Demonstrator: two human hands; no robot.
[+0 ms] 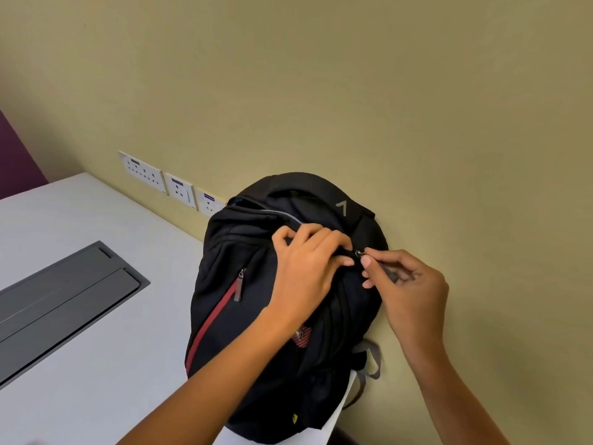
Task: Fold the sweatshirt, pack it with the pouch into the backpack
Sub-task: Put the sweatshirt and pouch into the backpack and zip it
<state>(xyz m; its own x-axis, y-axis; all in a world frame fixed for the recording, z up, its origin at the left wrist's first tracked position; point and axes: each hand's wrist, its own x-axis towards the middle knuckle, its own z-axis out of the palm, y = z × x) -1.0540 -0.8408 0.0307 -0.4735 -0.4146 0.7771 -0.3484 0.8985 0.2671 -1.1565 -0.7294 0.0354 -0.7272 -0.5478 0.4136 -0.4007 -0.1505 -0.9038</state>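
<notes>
No sweatshirt or pouch shows, so packing seems done and only zipping remains: the left hand grips the top of the backpack on the desk, the right hand pinches its zip pull.

Looks like an office or meeting room to me. I'm at a plain white desk with one of those grey flip-lid cable boxes sunk flush into the top. Just above the desk's back edge there's a row of three white socket plates on the wall, each with a little dark label stuck on it. The wall is flat beige paint, with a purple panel off to the left.
</notes>
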